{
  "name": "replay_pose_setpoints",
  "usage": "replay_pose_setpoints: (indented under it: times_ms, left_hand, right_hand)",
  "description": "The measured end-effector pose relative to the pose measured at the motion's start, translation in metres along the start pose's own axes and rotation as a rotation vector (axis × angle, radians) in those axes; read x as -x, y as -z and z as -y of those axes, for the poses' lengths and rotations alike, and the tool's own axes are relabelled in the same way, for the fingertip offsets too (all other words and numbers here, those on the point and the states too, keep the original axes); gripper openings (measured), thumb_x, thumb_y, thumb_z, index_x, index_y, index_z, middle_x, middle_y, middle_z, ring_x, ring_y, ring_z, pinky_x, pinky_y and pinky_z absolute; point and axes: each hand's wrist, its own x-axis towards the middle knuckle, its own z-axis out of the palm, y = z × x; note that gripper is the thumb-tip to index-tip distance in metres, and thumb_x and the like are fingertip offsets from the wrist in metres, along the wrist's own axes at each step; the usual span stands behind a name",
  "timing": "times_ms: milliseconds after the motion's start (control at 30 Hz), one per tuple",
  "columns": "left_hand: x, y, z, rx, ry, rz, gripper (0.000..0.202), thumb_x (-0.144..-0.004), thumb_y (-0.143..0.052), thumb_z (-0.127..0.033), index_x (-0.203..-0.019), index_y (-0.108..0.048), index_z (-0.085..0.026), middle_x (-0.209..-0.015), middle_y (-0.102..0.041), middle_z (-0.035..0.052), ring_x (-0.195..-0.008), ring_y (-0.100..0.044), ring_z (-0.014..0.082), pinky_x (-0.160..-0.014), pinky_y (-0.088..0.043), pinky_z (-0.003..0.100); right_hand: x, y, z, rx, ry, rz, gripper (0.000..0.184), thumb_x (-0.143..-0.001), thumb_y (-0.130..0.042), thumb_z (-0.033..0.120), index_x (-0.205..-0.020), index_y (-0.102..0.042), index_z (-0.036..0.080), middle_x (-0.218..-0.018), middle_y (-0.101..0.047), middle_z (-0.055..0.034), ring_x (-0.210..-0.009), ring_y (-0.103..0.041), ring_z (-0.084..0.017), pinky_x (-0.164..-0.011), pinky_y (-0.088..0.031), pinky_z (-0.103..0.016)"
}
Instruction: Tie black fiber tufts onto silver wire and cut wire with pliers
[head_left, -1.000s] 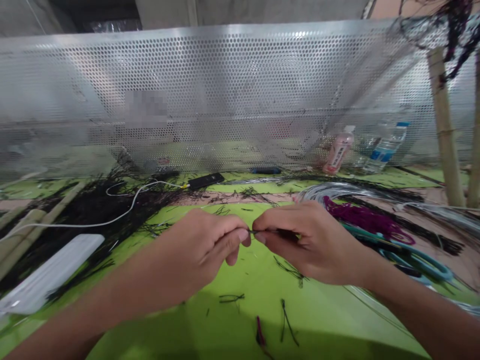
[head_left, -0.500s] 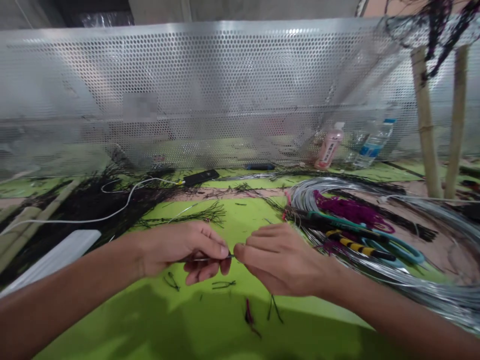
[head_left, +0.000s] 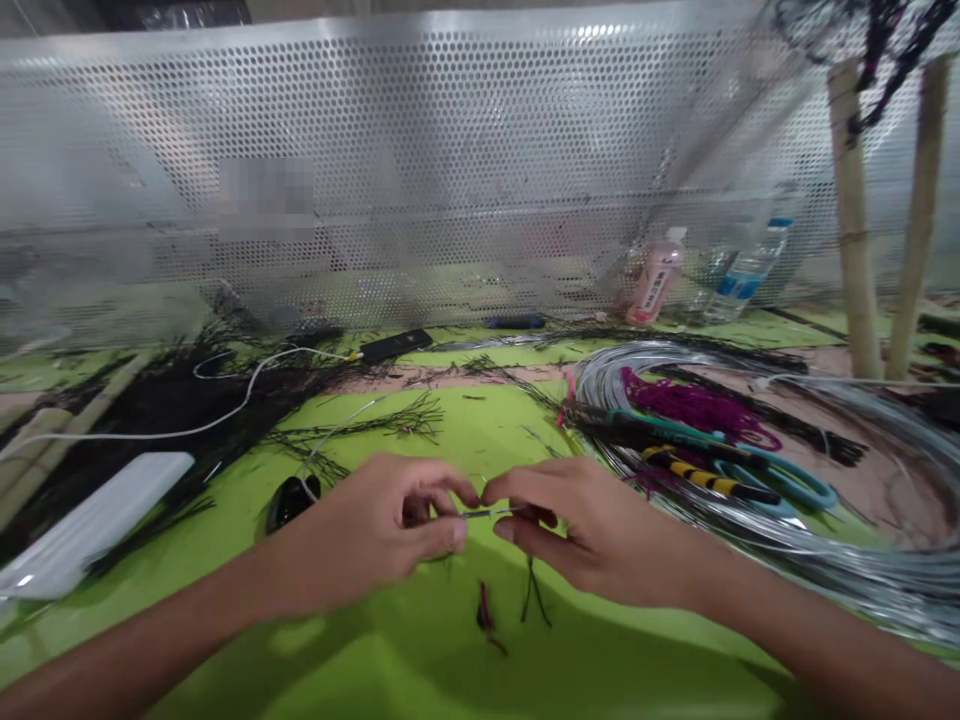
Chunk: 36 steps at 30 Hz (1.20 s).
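Note:
My left hand (head_left: pixel 382 525) and my right hand (head_left: pixel 592 530) meet over the green table top (head_left: pixel 420 660). Both pinch the ends of a short thin metal wire (head_left: pixel 484 513) that spans the small gap between their fingertips. Small dark wire scraps (head_left: pixel 525 600) lie on the green surface just below the hands. A small black object (head_left: pixel 289 500) rests left of my left hand.
A coil of silver wire (head_left: pixel 825 540) fills the right side, with teal-handled scissors (head_left: pixel 780 480), yellow-black pliers (head_left: pixel 697 480) and magenta strands (head_left: pixel 690 405) on it. Black fibre piles (head_left: pixel 150 410), a white cable and a white flat box (head_left: pixel 82 530) lie left. A perforated metal screen (head_left: pixel 450 170), bottles and bamboo posts (head_left: pixel 855 200) stand behind.
The view has shifted a little. My hands stay together on the wire, now slightly lower-right of centre, with the fingertips a bit further apart so the wire shows between them.

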Motion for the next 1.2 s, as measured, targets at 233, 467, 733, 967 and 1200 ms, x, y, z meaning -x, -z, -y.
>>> replay_pose_setpoints:
  times_ms: [233, 467, 733, 967, 1200]
  left_hand:
    - [0.017, -0.025, 0.011, -0.609, -0.567, -0.638, 0.012, -0.1, -0.059, -0.025, -0.112, -0.06, -0.025, -0.095, -0.078, -0.0008, -0.078, -0.072, 0.0144, -0.073, -0.053, 0.026]
    - [0.016, -0.02, 0.027, -0.841, -0.868, -0.617, 0.02, -0.102, -0.048, -0.011, -0.115, -0.063, -0.013, -0.109, -0.077, 0.0061, -0.091, -0.072, 0.0148, -0.082, -0.054, 0.027]
    - [0.016, -0.03, 0.029, -0.804, -0.719, -0.698, 0.013, -0.104, -0.057, -0.023, -0.115, -0.063, -0.022, -0.102, -0.078, -0.0048, -0.088, -0.073, 0.011, -0.086, -0.049, 0.026]
    - [0.015, -0.035, 0.025, -0.735, -0.613, -0.644, 0.011, -0.106, -0.051, -0.025, -0.108, -0.061, -0.022, -0.096, -0.077, -0.0042, -0.081, -0.072, 0.013, -0.076, -0.047, 0.028]
    - [0.015, -0.032, 0.019, -0.551, -0.462, -0.503, 0.009, -0.106, -0.052, -0.027, -0.102, -0.059, -0.024, -0.085, -0.072, -0.0088, -0.069, -0.068, 0.0091, -0.062, -0.042, 0.024]
  right_hand:
    - [-0.009, 0.005, 0.011, -0.257, -0.031, -0.143, 0.014, -0.098, -0.056, 0.019, -0.087, -0.064, 0.017, -0.065, -0.053, 0.0056, -0.055, -0.041, -0.005, -0.051, -0.031, -0.018]
    - [-0.008, 0.003, 0.013, -0.271, -0.025, -0.095, 0.015, -0.097, -0.056, 0.019, -0.083, -0.061, 0.017, -0.064, -0.05, 0.0067, -0.056, -0.04, -0.004, -0.052, -0.031, -0.017]
    - [-0.005, -0.003, 0.009, -0.209, 0.039, -0.111, 0.011, -0.097, -0.055, 0.014, -0.088, -0.058, 0.019, -0.068, -0.052, 0.0066, -0.057, -0.042, -0.005, -0.055, -0.032, -0.019]
    - [-0.003, -0.013, 0.004, 0.053, 0.11, -0.189, 0.01, -0.096, -0.054, 0.012, -0.09, -0.059, 0.018, -0.068, -0.048, 0.0046, -0.059, -0.037, -0.009, -0.054, -0.027, -0.027]
    - [-0.001, -0.024, -0.004, 0.265, 0.296, -0.3, 0.009, -0.092, -0.06, 0.009, -0.086, -0.062, 0.015, -0.064, -0.047, 0.0038, -0.058, -0.031, -0.012, -0.054, -0.023, -0.032]
